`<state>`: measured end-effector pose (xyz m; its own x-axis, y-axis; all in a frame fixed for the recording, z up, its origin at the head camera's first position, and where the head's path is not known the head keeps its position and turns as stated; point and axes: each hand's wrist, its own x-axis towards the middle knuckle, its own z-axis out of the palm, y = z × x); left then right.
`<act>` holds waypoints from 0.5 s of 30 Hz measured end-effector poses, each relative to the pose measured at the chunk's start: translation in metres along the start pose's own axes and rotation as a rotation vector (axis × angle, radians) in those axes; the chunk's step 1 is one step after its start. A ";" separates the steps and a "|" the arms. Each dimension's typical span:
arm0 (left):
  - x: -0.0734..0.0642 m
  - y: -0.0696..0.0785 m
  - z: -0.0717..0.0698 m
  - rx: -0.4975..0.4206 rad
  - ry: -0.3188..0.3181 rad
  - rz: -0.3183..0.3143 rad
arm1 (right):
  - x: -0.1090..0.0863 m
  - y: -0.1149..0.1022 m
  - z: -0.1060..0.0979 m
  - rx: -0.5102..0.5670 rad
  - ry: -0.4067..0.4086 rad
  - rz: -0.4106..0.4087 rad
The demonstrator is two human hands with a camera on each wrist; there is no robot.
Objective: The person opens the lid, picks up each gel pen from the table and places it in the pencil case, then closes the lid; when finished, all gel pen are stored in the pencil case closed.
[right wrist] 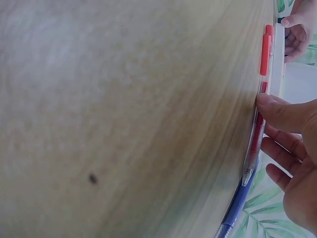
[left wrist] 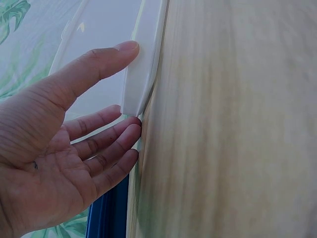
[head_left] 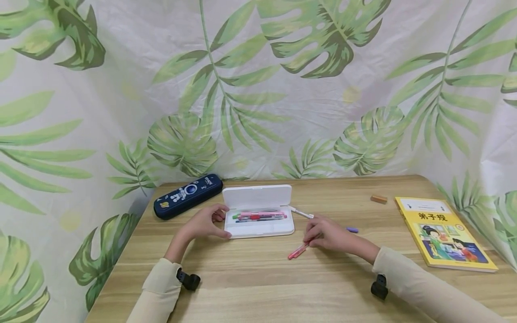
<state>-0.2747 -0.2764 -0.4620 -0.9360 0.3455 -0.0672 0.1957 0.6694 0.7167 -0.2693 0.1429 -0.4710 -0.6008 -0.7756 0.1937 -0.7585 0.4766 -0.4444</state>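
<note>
In the head view, a white pencil box (head_left: 260, 230) stands open on the wooden table (head_left: 258, 291), lid raised on the far side and pens (head_left: 260, 216) inside. The left hand (head_left: 206, 222) touches its left end; the right hand (head_left: 328, 234) pinches a red pen (head_left: 298, 251) nearer and right of the box. A white pen (head_left: 302, 212) lies at the box's right end, a blue pen (head_left: 352, 229) farther right. In the left wrist view, the thumb lies straight on the box, spread well apart from loosely bent fingers at its end. In the right wrist view, thumb and forefinger close on the red pen's middle, the other fingers loosely bent.
</note>
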 end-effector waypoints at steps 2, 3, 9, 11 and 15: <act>0.000 0.000 0.000 0.004 -0.001 0.004 | 0.000 0.000 0.000 -0.006 0.004 -0.006; 0.000 0.000 0.000 0.003 -0.001 0.004 | 0.000 0.000 0.001 -0.009 0.007 -0.009; 0.000 -0.001 0.000 -0.014 0.007 0.021 | 0.002 0.000 0.003 -0.030 0.021 -0.023; 0.000 -0.001 0.000 -0.014 0.008 0.027 | 0.002 0.000 0.003 -0.036 0.021 -0.024; 0.000 -0.001 0.000 -0.012 0.009 0.026 | 0.003 -0.002 0.005 -0.039 0.019 -0.023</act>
<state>-0.2746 -0.2770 -0.4629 -0.9332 0.3569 -0.0422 0.2166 0.6524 0.7262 -0.2688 0.1375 -0.4735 -0.5875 -0.7786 0.2205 -0.7812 0.4746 -0.4055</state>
